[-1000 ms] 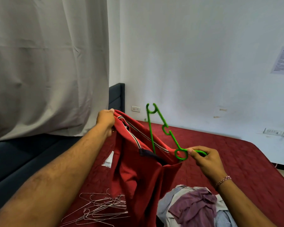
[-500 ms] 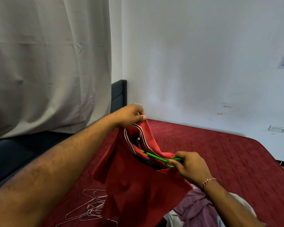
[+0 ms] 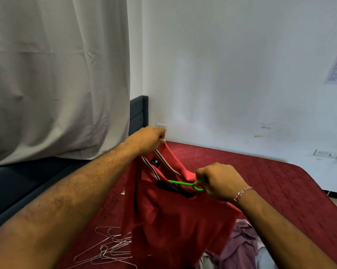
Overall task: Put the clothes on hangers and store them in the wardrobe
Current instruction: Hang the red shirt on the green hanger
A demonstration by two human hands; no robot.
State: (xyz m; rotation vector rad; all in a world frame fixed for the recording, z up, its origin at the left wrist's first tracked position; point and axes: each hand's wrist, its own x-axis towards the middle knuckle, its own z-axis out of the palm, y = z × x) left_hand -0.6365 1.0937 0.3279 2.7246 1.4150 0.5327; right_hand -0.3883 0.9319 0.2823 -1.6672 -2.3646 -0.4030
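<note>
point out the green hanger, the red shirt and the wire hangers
green hanger [image 3: 180,183], head view, on its bare rod
red shirt [image 3: 175,220], head view, on its front panel
wire hangers [image 3: 111,249], head view, middle of the pile

Head-worn view, forward and downward

wire hangers [image 3: 113,247] lower left, clothes pile [image 3: 247,247] lower right, bed [image 3: 261,171] bare beyond
</note>
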